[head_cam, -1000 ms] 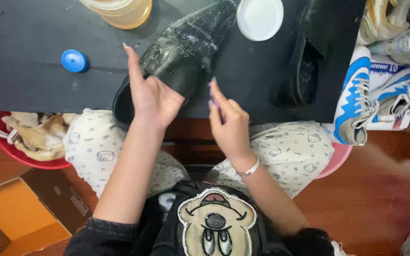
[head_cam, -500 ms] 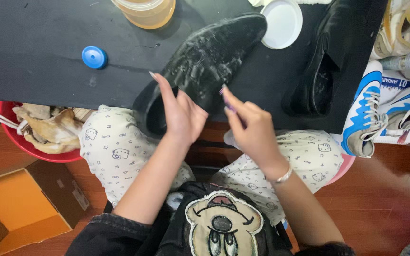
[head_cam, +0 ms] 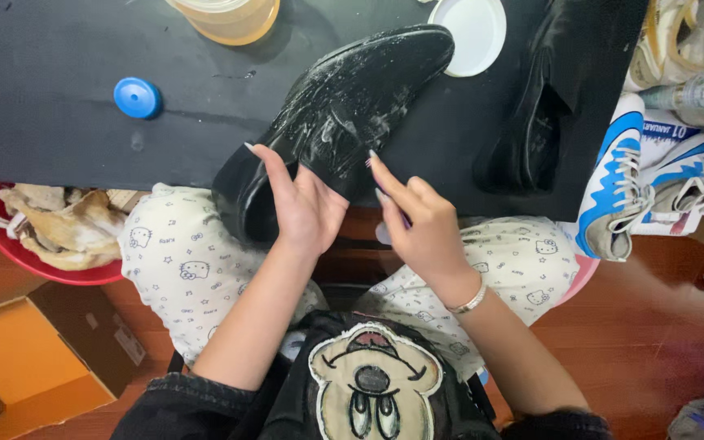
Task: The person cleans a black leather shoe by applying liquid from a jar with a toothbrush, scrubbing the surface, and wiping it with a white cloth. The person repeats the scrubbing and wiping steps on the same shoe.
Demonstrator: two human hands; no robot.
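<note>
A black leather shoe (head_cam: pixel 344 114) smeared with white foam lies slanted on the black table (head_cam: pixel 50 147), its heel hanging over the near edge. My left hand (head_cam: pixel 299 204) cups the heel end from below, fingers spread against the side. My right hand (head_cam: pixel 417 220) is just right of the shoe with fingers together; a thin purple object shows along its palm side, mostly hidden. A second black shoe (head_cam: pixel 543 98) lies to the right on the table.
A blue cap (head_cam: pixel 137 97), a jar of yellowish liquid (head_cam: pixel 226 16) and a white round lid (head_cam: pixel 470 33) sit on the table. White-and-blue sneakers (head_cam: pixel 645 187) lie right. A red basin with rags (head_cam: pixel 50 236) and an orange cardboard box (head_cam: pixel 34 358) stand left.
The view has shifted, so the table sits lower in frame. My left hand has slid from on top of the shoe to its heel side. My right hand stays close beside the shoe.
</note>
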